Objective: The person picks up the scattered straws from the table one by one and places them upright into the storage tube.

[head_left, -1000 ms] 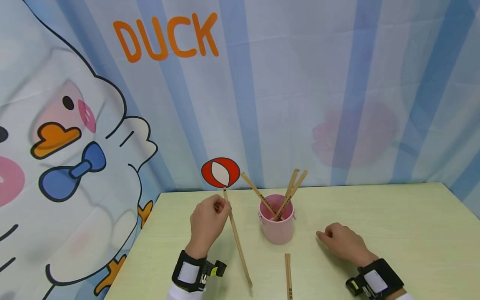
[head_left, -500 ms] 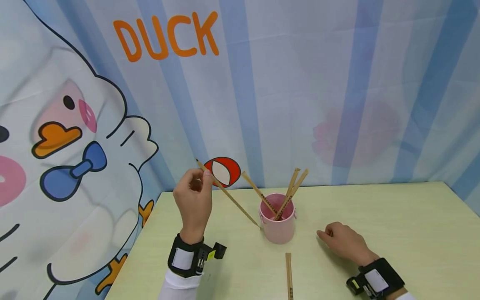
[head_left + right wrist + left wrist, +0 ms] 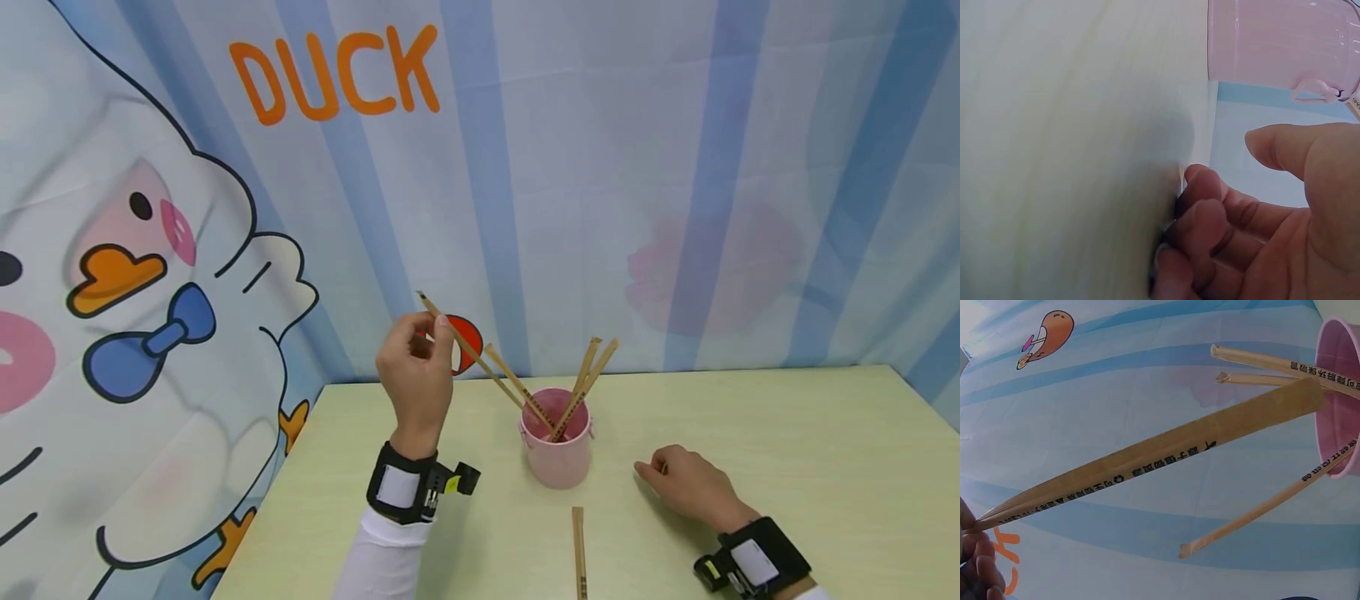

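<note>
In the head view my left hand [image 3: 415,383] pinches a paper-wrapped drinking straw [image 3: 489,372] near its upper end. The straw slants down to the right, its lower end right at the rim of a small pink bucket [image 3: 557,465]. Three more wrapped straws [image 3: 592,382] lean inside that bucket. From the left wrist, the held straw [image 3: 1210,434] stretches toward the bucket opening, printed text along its side. My right hand [image 3: 688,487] rests on the table to the right of the bucket, fingers loosely curled and holding nothing; the right wrist view shows its thumb [image 3: 1285,147] apart from the fingers.
Another wrapped straw [image 3: 579,550] lies on the pale wooden table [image 3: 825,442] in front of the bucket, cut off by the bottom of the view. A blue striped cloth [image 3: 570,167] with a duck print hangs behind the table's back edge.
My left hand has lifted the straw off the table area, tilted it, and carried it up and right until its lower end meets the bucket's rim. The right hand stays put.
</note>
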Available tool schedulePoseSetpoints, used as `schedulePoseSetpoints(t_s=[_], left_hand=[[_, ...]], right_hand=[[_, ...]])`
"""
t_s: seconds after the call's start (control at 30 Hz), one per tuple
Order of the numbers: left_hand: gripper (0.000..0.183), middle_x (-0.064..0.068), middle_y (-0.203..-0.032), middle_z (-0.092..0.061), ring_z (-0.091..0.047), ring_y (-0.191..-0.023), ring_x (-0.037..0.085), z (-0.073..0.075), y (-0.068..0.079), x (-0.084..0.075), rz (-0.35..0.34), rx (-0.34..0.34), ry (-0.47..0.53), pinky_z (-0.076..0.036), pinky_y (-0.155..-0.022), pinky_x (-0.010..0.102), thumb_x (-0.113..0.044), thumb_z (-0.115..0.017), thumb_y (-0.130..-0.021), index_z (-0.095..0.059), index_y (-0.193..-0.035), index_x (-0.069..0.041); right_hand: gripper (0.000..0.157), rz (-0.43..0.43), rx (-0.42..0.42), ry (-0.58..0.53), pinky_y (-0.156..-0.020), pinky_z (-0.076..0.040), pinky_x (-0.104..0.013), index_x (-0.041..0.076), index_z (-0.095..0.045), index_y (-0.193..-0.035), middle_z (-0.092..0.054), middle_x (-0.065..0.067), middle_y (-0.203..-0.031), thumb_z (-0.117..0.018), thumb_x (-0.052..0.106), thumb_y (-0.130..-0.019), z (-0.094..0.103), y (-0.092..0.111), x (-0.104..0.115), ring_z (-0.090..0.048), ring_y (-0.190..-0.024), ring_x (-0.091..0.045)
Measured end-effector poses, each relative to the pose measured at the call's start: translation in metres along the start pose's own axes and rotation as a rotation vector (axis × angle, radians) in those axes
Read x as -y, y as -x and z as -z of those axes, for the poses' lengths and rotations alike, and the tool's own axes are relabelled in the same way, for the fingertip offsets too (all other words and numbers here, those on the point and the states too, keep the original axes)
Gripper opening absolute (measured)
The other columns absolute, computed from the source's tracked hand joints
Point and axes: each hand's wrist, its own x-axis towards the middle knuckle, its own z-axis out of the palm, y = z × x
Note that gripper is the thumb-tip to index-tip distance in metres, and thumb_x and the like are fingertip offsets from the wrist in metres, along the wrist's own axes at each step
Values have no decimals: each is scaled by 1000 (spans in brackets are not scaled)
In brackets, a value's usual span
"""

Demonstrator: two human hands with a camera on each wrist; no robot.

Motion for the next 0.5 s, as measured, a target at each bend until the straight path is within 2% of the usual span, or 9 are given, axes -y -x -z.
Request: schedulePoseSetpoints(t_s=[0.17, 0.5], left_hand=[[17, 4, -73, -60, -47, -50, 10, -12, 10, 3, -6, 34, -54, -40, -48, 31, -20, -58, -89, -66, -84, -6], [26, 1, -75, -62, -48, -52, 9, -29, 42, 14, 11, 166, -186, -41, -46, 27, -30, -55, -92, -66, -86, -8]], right_hand=[[33, -3, 3, -3, -47, -32, -29, 13, -55, -68, -46, 1, -56, -53, 38, -91, 1, -1, 0, -43, -50, -14], [34, 4, 6, -21, -47, -31, -29, 13, -54, -68, -46, 1, -55, -53, 38, -91, 1, 0, 0, -43, -50, -14]])
